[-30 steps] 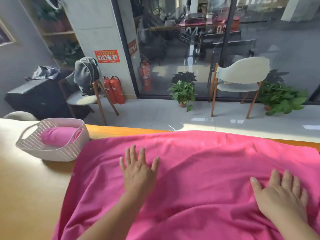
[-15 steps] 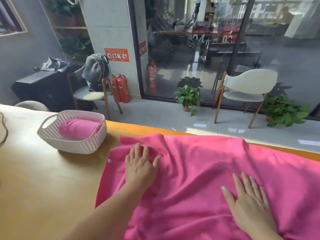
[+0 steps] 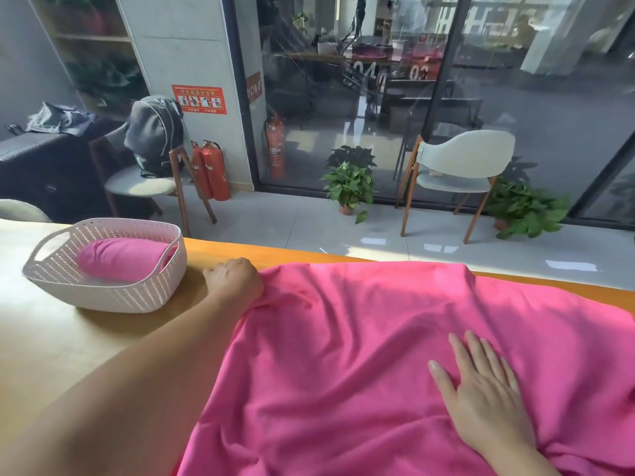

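Head view: a bright pink cloth (image 3: 378,338), soft, matte and creased in long folds, lies spread over the right part of a pale wooden table (image 3: 51,338), from close to its far edge down to its near edge. The left hand (image 3: 233,280) is at the cloth's far left corner, close to the table's far edge. Its knuckles are up and its fingers are curled in, gripping the bunched fabric there. The right hand (image 3: 481,389) lies flat on the cloth closer to the near edge, palm down, fingers straight and slightly spread, holding nothing.

Just beside the left hand, on bare wood toward the table's left, stands a white plastic basket (image 3: 103,293). It is oval, with perforated walls and cut-out handles, and a rolled pink bundle (image 3: 120,257) lies inside it.

Beyond the far edge is a grey tiled floor (image 3: 275,228). A grey backpack (image 3: 153,135) sits on a wooden-legged chair (image 3: 147,187) with a pale seat. Two red fire extinguishers (image 3: 214,170) stand next to it against a concrete pillar (image 3: 185,46). The pillar bears a red-orange sign (image 3: 199,99) with small pictures and writing too small to read.

A glass wall (image 3: 549,115) shows the white numerals "04" (image 3: 364,68) and "03" (image 3: 419,72). In front of it stand a leafy potted plant (image 3: 348,187) and a pale armchair (image 3: 460,166) with a curved back and slanted wooden legs.
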A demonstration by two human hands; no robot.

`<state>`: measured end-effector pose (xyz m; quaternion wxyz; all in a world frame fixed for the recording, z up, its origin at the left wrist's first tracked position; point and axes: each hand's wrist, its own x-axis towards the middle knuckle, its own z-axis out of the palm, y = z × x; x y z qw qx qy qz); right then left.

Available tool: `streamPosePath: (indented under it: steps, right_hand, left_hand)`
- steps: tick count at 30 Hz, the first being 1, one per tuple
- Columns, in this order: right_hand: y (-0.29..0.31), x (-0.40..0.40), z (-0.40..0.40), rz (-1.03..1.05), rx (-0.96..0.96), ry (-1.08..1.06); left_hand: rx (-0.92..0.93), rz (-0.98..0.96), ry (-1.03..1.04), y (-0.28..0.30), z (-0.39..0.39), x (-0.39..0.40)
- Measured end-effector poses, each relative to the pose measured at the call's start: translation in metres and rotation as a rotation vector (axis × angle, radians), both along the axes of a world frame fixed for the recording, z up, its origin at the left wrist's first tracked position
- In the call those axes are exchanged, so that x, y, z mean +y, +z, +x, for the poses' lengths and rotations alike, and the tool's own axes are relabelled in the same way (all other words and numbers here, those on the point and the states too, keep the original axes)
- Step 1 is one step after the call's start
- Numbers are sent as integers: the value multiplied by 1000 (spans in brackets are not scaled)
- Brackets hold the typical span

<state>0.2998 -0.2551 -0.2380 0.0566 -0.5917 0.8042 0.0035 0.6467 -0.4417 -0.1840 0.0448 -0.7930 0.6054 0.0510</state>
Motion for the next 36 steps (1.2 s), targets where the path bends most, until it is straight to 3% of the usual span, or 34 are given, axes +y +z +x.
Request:
streamPosePath:
  steps: [5, 8, 11, 15, 17, 20, 21, 23, 27, 31, 36]
  right_hand:
    - [22, -17, 32, -36, -25, -26]
    - [36, -47, 93, -189, -154, 132]
    - [34, -79, 149, -133, -204, 362]
    - [14, -93, 179, -10, -172, 466]
    - [4, -92, 184, -8, -165, 470]
    - [1, -90, 184, -81, -159, 418]
    - [1, -90, 184, -93, -157, 397]
    - [1, -88, 182, -76, -154, 372]
    - [-1, -87, 183, -50, -162, 383]
    - [-1, -88, 181, -39, -140, 396]
    - [1, -87, 184, -36, -148, 388]
  left_hand:
    - [-16, -30, -152, -10, 5, 3]
    - [72, -54, -198, -9, 6, 4]
    - [123, -46, -201, 2, 7, 3]
    - [200, -34, -189, 17, 12, -2]
    - [259, -175, -176, 29, 17, -4]
    - [223, -630, -254, 40, 25, -6]
    - [211, -702, -277, 38, 26, -6]
    - [219, -632, -254, 26, 26, -4]
    - [265, -250, -133, -2, 29, -6]
    - [150, 22, -192, -22, 37, -13]
    - [191, -240, -257, -35, 25, 16]
